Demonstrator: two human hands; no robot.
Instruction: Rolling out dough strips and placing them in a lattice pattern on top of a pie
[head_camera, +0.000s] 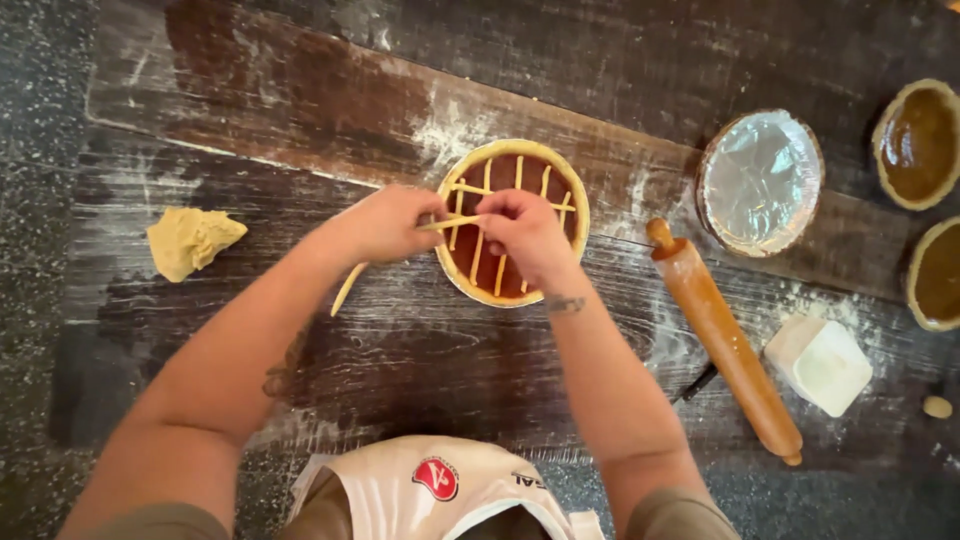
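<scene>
Left hand: fingers pinched on a thin dough strip, at the left rim of the tart.
Right hand: fingers closed on the same strip from the right, over the middle of the tart.
Dough strip: pale, lying crosswise between the two hands, just above the filling.
Tart: round, in a dough-lined tin, brown filling, a partly laid lattice of pale strips on top; it sits mid-bench, far of the person's apron.
Loose strip: a second thin strip lies slanted on the bench, under the left wrist.
Dough lump: yellow, well to the left, apart from everything.
Rolling pin: wooden, lying slantwise right of the tart.
Foil tin: empty, foil-lined, far right of the tart.
Filled tarts: two at the right edge, without lattice.
White block: near right, beside the pin.
Bench: dark wood, dusted with flour.
</scene>
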